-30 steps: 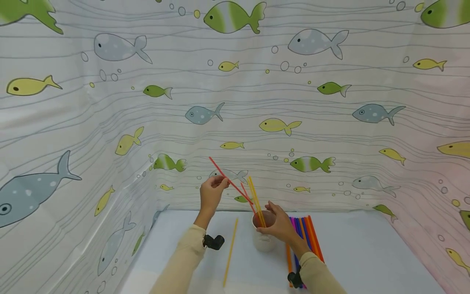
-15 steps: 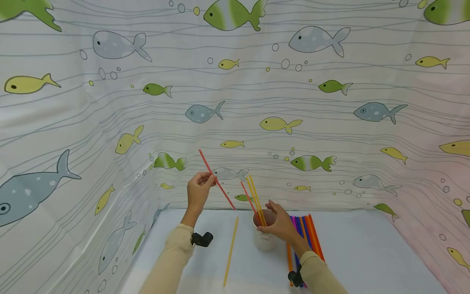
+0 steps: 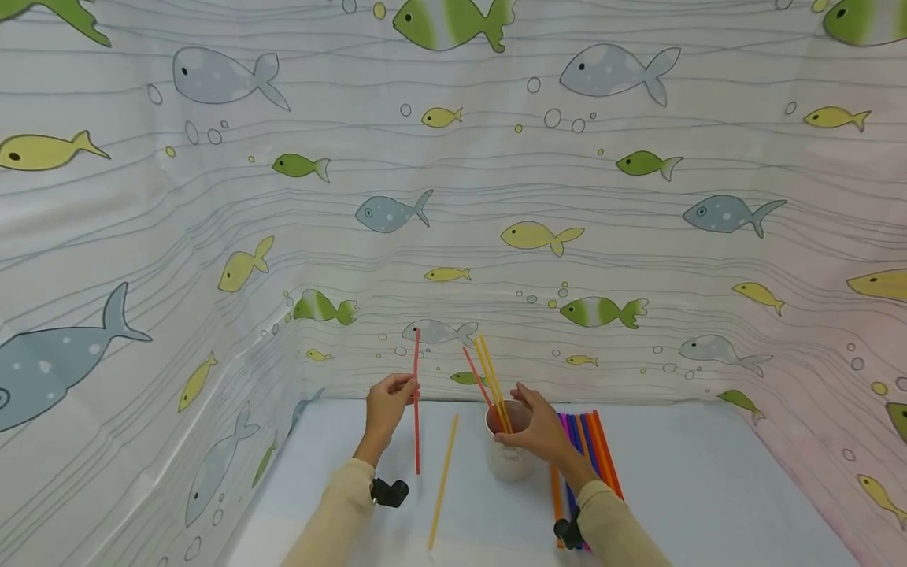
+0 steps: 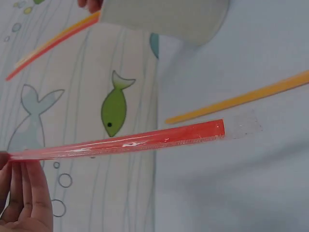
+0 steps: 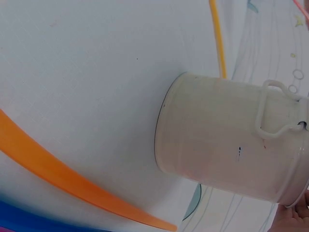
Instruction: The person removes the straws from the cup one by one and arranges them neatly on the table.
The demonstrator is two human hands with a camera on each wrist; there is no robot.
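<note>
My left hand [image 3: 386,409] pinches a red drinking straw [image 3: 416,433] between thumb and fingertips and holds it upright over the table's left part. A clear wrapper end [image 4: 244,124] extends past the straw's tip in the left wrist view. To the right stands an off-white mug [image 3: 509,466] with a small side handle [image 5: 263,113]. Thumb and fingers of my right hand [image 3: 544,431] grip its rim. Out of the mug lean yellow straws [image 3: 494,378] and another red straw [image 3: 476,373].
A single yellow straw [image 3: 444,480] lies on the white table between my left hand and the mug. Right of the mug, partly under my right forearm, several orange, blue and purple straws [image 3: 602,449] lie side by side. A fish-patterned sheet [image 3: 453,197] rises behind the table.
My left hand has drawn the red straw leftward away from the mug, then lowered it and turned it from slanted to upright. My right hand has stayed at the mug.
</note>
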